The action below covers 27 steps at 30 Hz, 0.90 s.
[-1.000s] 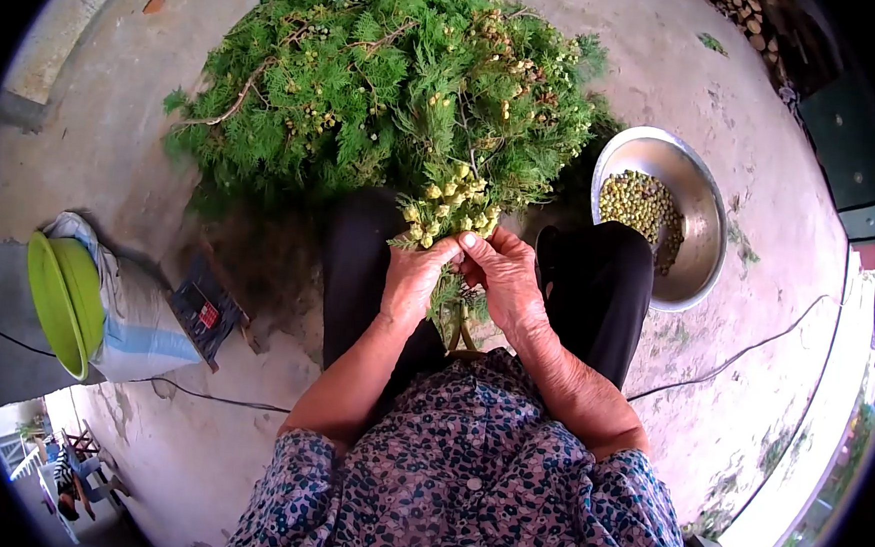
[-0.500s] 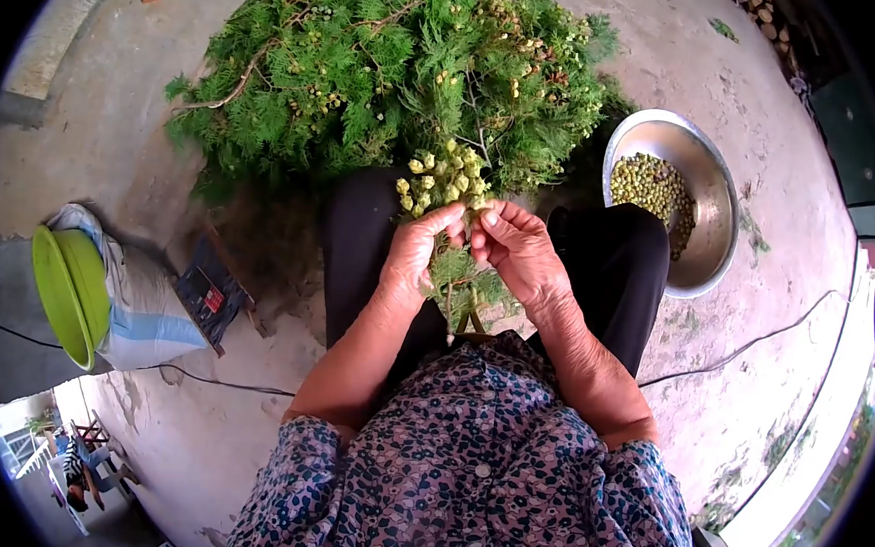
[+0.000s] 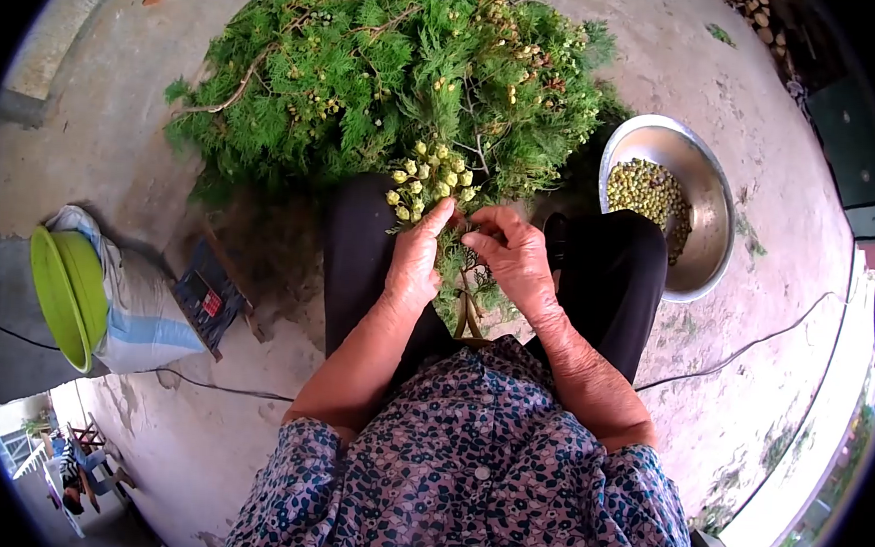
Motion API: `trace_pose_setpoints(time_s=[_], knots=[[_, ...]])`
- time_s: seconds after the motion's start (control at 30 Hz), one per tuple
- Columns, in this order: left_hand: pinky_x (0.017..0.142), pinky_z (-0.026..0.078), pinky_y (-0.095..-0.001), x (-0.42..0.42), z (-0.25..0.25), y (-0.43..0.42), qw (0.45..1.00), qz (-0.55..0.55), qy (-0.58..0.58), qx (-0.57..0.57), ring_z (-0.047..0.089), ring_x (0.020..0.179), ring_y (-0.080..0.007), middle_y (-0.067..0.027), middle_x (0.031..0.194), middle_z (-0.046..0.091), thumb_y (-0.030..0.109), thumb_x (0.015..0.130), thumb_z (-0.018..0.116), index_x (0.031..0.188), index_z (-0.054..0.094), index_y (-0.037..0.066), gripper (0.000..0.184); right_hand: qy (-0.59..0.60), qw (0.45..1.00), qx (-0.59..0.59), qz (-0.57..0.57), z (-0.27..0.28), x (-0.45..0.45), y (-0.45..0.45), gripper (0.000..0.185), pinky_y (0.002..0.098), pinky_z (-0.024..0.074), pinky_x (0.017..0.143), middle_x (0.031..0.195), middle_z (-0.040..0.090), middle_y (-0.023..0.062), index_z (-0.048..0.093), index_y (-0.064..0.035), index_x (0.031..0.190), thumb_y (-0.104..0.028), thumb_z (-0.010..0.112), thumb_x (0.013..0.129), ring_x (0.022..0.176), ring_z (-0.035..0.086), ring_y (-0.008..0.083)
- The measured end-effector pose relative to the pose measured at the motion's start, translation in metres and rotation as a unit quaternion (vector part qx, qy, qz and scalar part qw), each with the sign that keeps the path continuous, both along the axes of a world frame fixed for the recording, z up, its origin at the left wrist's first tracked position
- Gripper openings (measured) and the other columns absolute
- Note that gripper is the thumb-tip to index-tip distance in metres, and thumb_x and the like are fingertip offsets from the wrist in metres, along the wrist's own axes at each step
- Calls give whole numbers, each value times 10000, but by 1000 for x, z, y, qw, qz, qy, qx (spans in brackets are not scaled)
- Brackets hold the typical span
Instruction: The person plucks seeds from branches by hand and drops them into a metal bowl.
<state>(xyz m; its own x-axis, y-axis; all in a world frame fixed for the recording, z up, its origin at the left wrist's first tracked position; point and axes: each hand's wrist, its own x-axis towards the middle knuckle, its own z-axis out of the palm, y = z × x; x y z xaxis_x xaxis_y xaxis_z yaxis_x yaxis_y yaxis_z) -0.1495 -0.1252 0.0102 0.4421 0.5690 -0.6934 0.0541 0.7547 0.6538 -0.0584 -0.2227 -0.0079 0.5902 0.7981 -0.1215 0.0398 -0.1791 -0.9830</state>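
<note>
Between my knees, my left hand (image 3: 419,255) grips a cypress-like sprig (image 3: 447,188) with a cluster of pale yellow-green cones above the fingertips. My right hand (image 3: 515,258) is just right of it, fingertips curled together near the cluster's lower edge. Whatever sits in those fingertips is too small or hidden to make out. Below the hands hang green foliage and a brown stem (image 3: 469,314). Just beyond lies a large heap of green branches (image 3: 369,89) with more cones.
A metal basin (image 3: 710,235), part filled with picked cones (image 3: 651,196), stands beyond my right knee. At left are a lime-green tub (image 3: 64,291), a white sack (image 3: 145,306) and a small low stool (image 3: 206,294). A dark cable (image 3: 723,361) crosses the floor.
My right hand has shifted slightly right and down, away from the left hand. The cone cluster has turned a little in my left hand, and fewer cones show at its right side.
</note>
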Motion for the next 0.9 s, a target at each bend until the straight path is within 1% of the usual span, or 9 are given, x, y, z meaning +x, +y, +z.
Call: trace_pose_setpoints(time_s=[0.1, 0.17, 0.33, 0.4, 0.43, 0.53, 0.6, 0.7, 0.9], knots=[[707, 420, -262, 0, 1, -2, 994, -41, 92, 34, 529, 849, -131, -50, 996, 587, 389, 735, 671, 1021, 614, 52, 446, -49, 998, -19, 38, 2, -5, 4, 260, 265, 458, 629, 774, 601, 72, 569, -23, 949, -64, 676, 715, 679, 556, 141], [690, 419, -247, 1, -4, -7, 992, -22, 5, 127, 531, 853, -131, -56, 1005, 585, 444, 720, 667, 1034, 608, 37, 517, -97, 994, -7, 50, -1, -5, 7, 259, 271, 460, 642, 792, 605, 85, 576, -17, 945, -47, 671, 707, 699, 563, 154], [666, 430, -258, -2, -12, -6, 989, -17, -11, 144, 531, 805, -127, -52, 929, 600, 477, 696, 679, 982, 621, 27, 536, -196, 978, 39, 57, -4, -9, 5, 264, 284, 463, 677, 830, 609, 117, 594, -3, 945, 2, 651, 688, 742, 571, 193], [627, 426, -263, 0, 2, 0, 977, -107, 164, 81, 531, 759, -125, -44, 888, 600, 451, 718, 673, 941, 631, 44, 466, -161, 983, 83, 27, -12, -8, 5, 232, 264, 465, 644, 815, 610, 82, 595, 1, 940, 2, 636, 711, 699, 577, 167], [627, 426, -263, 0, -5, 0, 977, -107, 163, 81, 531, 759, -125, -44, 888, 600, 451, 718, 673, 941, 631, 44, 466, -161, 983, 82, 27, -10, -8, 4, 232, 264, 465, 644, 815, 610, 82, 595, 1, 940, 2, 636, 711, 699, 577, 167], [559, 399, -258, -1, -24, 0, 986, -55, 79, 134, 500, 683, -107, -17, 790, 579, 398, 750, 664, 870, 631, 66, 355, -17, 998, 39, 46, -5, -7, 2, 183, 288, 458, 564, 690, 570, 64, 583, -9, 919, -62, 626, 749, 609, 554, 173], [558, 397, -255, -1, -28, -1, 990, -35, 24, 133, 492, 671, -106, -11, 763, 568, 370, 757, 665, 849, 623, 62, 324, 371, 928, 20, 14, -6, -6, 1, 138, 229, 391, 446, 662, 544, 18, 585, -19, 900, -104, 608, 795, 525, 494, 103], [545, 395, -248, 1, -33, 1, 990, 2, -42, 137, 483, 632, -108, -8, 704, 543, 291, 778, 661, 805, 598, 36, 265, 463, 885, 52, 6, -9, -8, -2, 120, 184, 326, 400, 667, 537, 4, 583, -28, 894, -122, 587, 820, 486, 461, 78], [508, 365, -231, 4, -9, 1, 998, -13, -48, 30, 456, 571, -97, -3, 635, 507, 244, 797, 644, 699, 572, 42, 236, 529, 844, 86, -5, -7, -11, -4, 117, 187, 353, 418, 660, 542, 13, 575, -21, 883, -117, 587, 817, 494, 467, 83]])
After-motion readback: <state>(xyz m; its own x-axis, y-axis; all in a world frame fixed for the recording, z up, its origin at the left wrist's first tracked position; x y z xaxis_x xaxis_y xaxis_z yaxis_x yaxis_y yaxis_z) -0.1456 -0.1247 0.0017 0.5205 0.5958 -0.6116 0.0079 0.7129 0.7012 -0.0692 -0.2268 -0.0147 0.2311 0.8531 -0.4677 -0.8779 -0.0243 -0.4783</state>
